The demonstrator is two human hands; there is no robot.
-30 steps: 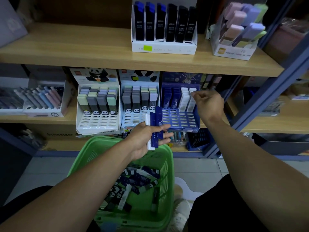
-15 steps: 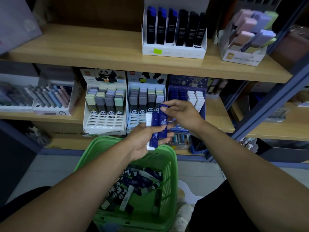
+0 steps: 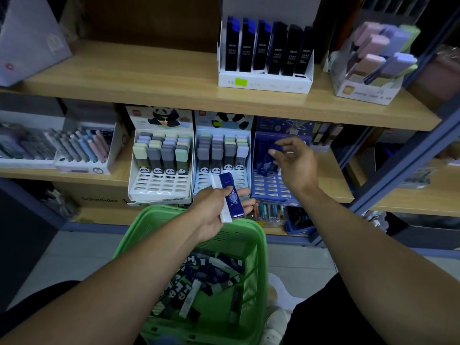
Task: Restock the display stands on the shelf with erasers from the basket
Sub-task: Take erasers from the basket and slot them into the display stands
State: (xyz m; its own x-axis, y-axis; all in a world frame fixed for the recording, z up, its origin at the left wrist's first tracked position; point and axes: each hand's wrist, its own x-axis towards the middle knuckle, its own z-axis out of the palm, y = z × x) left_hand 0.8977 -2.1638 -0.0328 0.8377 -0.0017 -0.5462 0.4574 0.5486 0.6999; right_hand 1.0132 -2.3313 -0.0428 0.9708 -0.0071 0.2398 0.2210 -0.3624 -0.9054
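— Left arm? Bare, reaching forward from the lower left, forearm slanting up to the middle. Left hand palm up, fingers curled under and thumb laid over what it holds.

— And the right? Bare too, coming in from the lower right, bent at the wrist. Right hand raised higher and further forward than the left, back of the hand towards the camera, thumb and fingertips closed in a light pinch grip, the remaining fingers loosely spread. Well apart, not touching.

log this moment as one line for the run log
left hand: holds blue eraser and white eraser | right hand: pinches dark blue eraser at blue stand | basket: stocked
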